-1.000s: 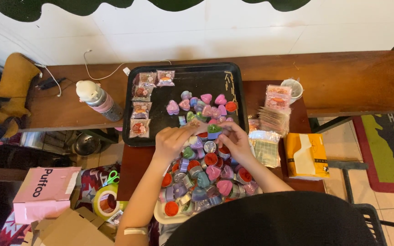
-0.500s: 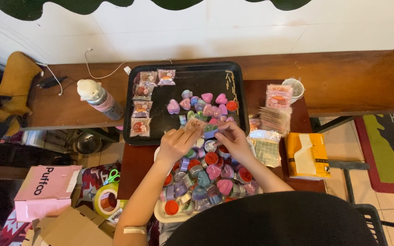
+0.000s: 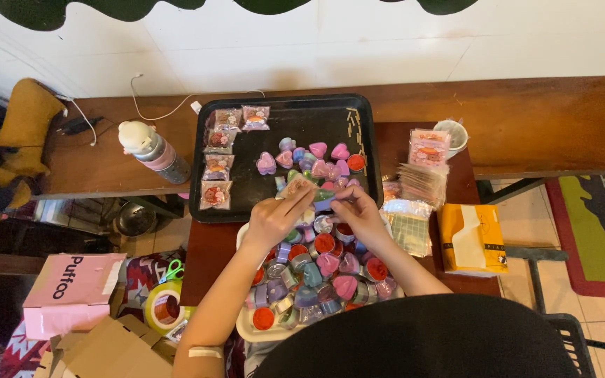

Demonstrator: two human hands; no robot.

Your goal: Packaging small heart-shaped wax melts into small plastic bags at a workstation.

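My left hand (image 3: 273,218) pinches a small clear packet (image 3: 295,186) over the near edge of the black tray (image 3: 316,120). My right hand (image 3: 360,211) is beside it, its fingertips closed on a small coloured container (image 3: 325,199) at the packet's end. Loose heart-shaped containers (image 3: 318,159) in pink, purple and red lie on the tray's middle. Several filled packets (image 3: 216,165) sit along the tray's left side. Under my forearms a white tray (image 3: 244,326) is heaped with more round and heart-shaped containers.
A pink-and-white bottle (image 3: 153,150) lies left of the black tray. Right of it are a stack of clear bags (image 3: 415,210), a white cup (image 3: 452,133) and a yellow tissue box (image 3: 472,238). A pink box (image 3: 71,283), tape roll (image 3: 165,309) and cardboard lie lower left.
Both hands have moved up from the heaped white tray to the black tray's near edge. The left hand now holds the clear packet up, and the right hand has come in against it.
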